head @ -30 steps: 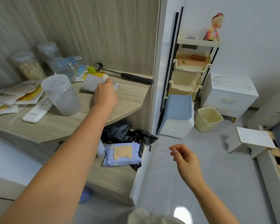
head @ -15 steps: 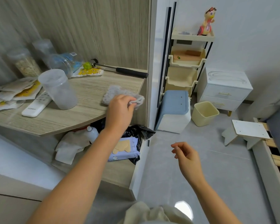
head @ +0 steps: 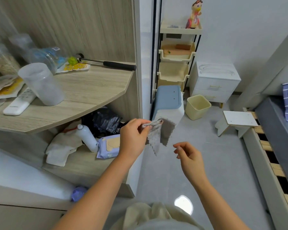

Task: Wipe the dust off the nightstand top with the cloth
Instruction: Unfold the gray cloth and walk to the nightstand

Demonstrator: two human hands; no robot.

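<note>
A grey cloth (head: 160,133) hangs in the air over the grey floor, pinched at its top edge by my left hand (head: 134,137). My right hand (head: 189,157) is just to the right of the cloth and a little lower, holding nothing, its fingers loosely curled and apart. The white nightstand (head: 214,80) with two drawers stands far off against the back wall, and faint smear marks show on its top. Both hands are well short of it.
A wooden shelf (head: 83,90) on the left carries a plastic jar (head: 42,83), a remote, packets and a hammer (head: 106,63). Ahead stand a blue-lidded bin (head: 168,98), a cream basket (head: 197,106), a tiered rack (head: 176,53) and a white stool (head: 236,122). A bed frame (head: 271,146) lies right.
My left hand has lifted the cloth off the wooden shelf and carried it right, out over the floor, where it now hangs. My right hand has stayed near the middle.
</note>
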